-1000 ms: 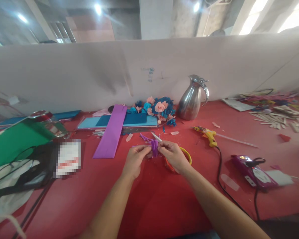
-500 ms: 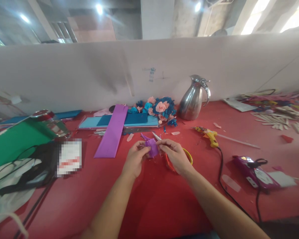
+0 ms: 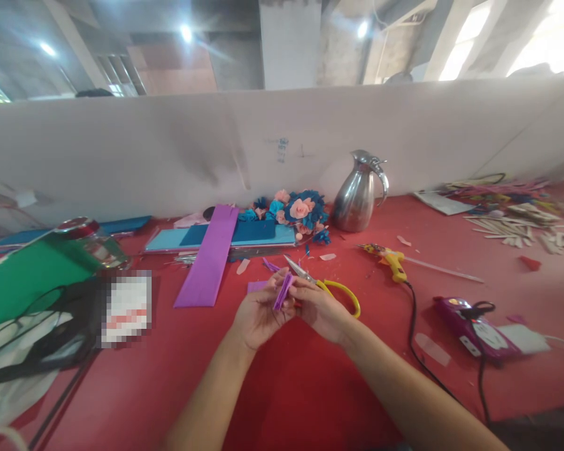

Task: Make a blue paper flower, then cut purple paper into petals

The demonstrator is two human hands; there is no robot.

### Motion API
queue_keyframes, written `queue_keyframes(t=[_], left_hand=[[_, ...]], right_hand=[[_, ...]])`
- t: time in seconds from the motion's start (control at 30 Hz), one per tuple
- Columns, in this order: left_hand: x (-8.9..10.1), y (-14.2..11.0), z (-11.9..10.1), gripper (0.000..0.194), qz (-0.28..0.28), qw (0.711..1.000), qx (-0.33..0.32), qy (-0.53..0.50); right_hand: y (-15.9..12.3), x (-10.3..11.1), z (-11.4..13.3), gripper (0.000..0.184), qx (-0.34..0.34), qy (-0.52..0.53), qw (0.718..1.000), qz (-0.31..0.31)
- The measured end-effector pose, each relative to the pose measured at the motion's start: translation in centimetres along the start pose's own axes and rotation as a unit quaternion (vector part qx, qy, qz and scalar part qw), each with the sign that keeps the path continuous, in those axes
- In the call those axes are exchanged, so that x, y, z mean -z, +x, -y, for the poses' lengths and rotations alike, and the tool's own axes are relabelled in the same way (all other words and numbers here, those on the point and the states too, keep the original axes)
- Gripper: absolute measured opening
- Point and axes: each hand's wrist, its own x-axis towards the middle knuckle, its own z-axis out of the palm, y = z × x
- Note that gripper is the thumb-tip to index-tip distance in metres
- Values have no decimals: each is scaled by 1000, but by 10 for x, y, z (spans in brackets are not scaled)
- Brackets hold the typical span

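A small stack of folded purple crepe paper [image 3: 283, 292] is pinched between my two hands, its layered edge turned up toward me. My left hand [image 3: 259, 311] grips it from the left, and my right hand [image 3: 320, 307] closes on its right side. Just beyond the right hand lies a pair of scissors [image 3: 340, 294] with yellow handles, blades pointing away to the left. Another purple piece [image 3: 256, 286] rests on the table by the left fingers. A long purple paper strip [image 3: 207, 260] lies farther left, across blue paper packs [image 3: 169, 238].
Paper flowers [image 3: 305, 210] and a steel jug [image 3: 357, 197] stand along the back wall. To the right are a yellow glue gun [image 3: 394, 264], a purple power strip [image 3: 474, 329] and wooden sticks [image 3: 502, 228]. A glass jar [image 3: 91, 241] and green sheet [image 3: 32, 275] are at left.
The purple paper has been turned from its flat face to its layered edge, and my hands have come closer together. More of the scissors shows. The view has tilted slightly.
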Motion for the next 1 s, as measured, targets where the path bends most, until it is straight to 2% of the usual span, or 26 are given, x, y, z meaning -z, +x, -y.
queue_keyframes(t=[0.13, 0.23, 0.33, 0.5, 0.57, 0.63, 0.7, 0.77, 0.8, 0.87, 1.0], left_hand=[[1, 2, 7, 37, -16, 996, 9, 83], [3, 4, 8, 37, -68, 973, -73, 209], [3, 4, 6, 19, -114, 937, -153, 293], [1, 0, 1, 15, -93, 924, -150, 340], [0, -1, 0, 12, -102, 919, -154, 350], [0, -1, 1, 12, -113, 911, -162, 362], [0, 0, 2, 13, -126, 900, -172, 380], [-1, 0, 4, 13, -141, 888, -190, 395], [-2, 0, 5, 12, -146, 882, -200, 400], [-3, 0, 6, 11, -153, 874, -216, 407], [-4, 0, 7, 16, -159, 877, -211, 402]], right_hand=[[2, 3, -3, 22, 7, -8, 1000, -21], [5, 9, -5, 26, 54, -23, 998, -28], [6, 13, -4, 33, 66, -34, 996, -42], [6, 14, -1, 40, 43, -45, 997, -42], [6, 13, -1, 41, 59, -59, 995, -62], [7, 12, -3, 43, 106, -103, 982, -121], [8, 12, -4, 42, 171, -177, 951, -187], [7, 12, -6, 34, 209, -265, 917, -212], [6, 11, -6, 29, 216, -300, 906, -207], [5, 9, -6, 23, 208, -335, 901, -180], [3, 7, -4, 25, 172, -299, 927, -145]])
